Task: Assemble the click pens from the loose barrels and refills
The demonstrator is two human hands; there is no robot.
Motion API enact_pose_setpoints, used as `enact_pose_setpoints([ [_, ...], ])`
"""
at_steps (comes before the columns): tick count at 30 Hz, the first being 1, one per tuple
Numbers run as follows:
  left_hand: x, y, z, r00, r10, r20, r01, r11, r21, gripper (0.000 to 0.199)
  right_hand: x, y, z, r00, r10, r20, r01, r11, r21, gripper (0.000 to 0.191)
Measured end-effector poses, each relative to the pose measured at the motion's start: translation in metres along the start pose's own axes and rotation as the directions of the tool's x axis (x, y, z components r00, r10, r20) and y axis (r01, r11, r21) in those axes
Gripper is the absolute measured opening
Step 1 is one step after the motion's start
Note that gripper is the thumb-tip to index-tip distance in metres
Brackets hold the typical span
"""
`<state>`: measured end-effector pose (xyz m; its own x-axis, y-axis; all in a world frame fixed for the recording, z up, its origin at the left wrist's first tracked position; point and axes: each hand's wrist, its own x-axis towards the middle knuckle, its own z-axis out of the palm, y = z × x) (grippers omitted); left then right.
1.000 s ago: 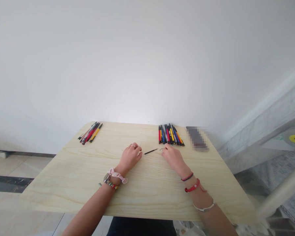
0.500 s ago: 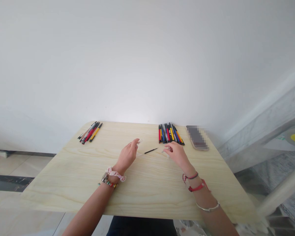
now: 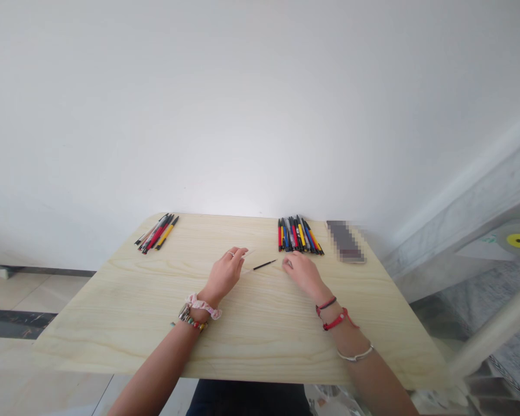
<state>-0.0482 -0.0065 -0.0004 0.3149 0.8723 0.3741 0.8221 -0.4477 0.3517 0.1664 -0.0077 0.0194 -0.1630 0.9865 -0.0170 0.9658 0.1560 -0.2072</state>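
Note:
A pen refill [image 3: 264,266] with a dark ink section lies on the table between my hands, its thin tip towards the right. Its pale end runs up to the fingers of my left hand [image 3: 227,270]. These fingers are closed, and a thin, clear whitish piece [image 3: 249,252] sticks out from them to the right. My right hand [image 3: 302,271] is just right of the refill tip, apart from it. Its fingers curl together in a pinch, and what they hold, if anything, is hidden.
Several coloured pens [image 3: 299,236] lie side by side at the back, right of the middle. A smaller group of pens [image 3: 156,232] lies at the back left. A phone [image 3: 345,241], blurred out, rests at the right of the wooden table [image 3: 260,335]. Behind stands a white wall.
My right hand has moved slightly left, towards the refill tip, and the small pale piece seen at its fingers is now hidden. My left hand has hardly moved.

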Motion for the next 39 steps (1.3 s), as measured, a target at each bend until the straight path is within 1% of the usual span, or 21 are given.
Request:
enact_pose_setpoints([
  [3,-0.0002,-0.0008,0.0001,1.000,-0.001,0.001,0.001,1.000,0.016,0.027,0.0015,-0.0031,0.0027,1.000,-0.006,-0.026,0.005,1.000,-0.015,0.017],
  [7,0.0000,-0.0038,0.0008,1.000,-0.009,0.006,0.009,1.000,0.024,0.026,-0.0010,-0.0006,0.0036,0.999,0.000,-0.041,0.000,1.000,-0.010,0.016],
  [11,0.0006,-0.0057,0.0015,1.000,-0.003,0.009,0.003,1.000,0.019,0.026,-0.0029,0.0014,0.0028,1.000,-0.002,-0.030,0.002,1.000,0.003,0.015],
  [16,0.0007,-0.0062,0.0015,1.000,0.001,0.006,-0.001,1.000,0.015,0.027,-0.0014,-0.0020,0.0045,1.000,-0.013,0.000,0.013,1.000,-0.017,0.017],
  [22,0.0004,-0.0072,0.0033,1.000,0.000,0.019,-0.001,1.000,0.025,0.027,0.0003,-0.0039,0.0098,0.999,-0.051,-0.008,0.051,0.998,-0.021,0.020],
  [31,0.0004,-0.0067,0.0018,1.000,-0.006,0.029,0.005,0.999,0.041,0.026,-0.0026,0.0001,0.0037,0.999,-0.005,-0.045,0.006,1.000,0.014,0.021],
  [34,0.0005,-0.0072,0.0023,1.000,-0.003,0.025,0.002,0.999,0.044,0.025,-0.0025,0.0018,0.0028,0.999,0.016,-0.039,-0.015,1.000,0.025,0.021],
  [39,0.0002,-0.0079,0.0038,1.000,0.010,0.013,-0.010,0.999,0.034,0.025,-0.0009,0.0009,0.0062,1.000,-0.010,-0.018,0.011,0.999,0.034,0.019],
])
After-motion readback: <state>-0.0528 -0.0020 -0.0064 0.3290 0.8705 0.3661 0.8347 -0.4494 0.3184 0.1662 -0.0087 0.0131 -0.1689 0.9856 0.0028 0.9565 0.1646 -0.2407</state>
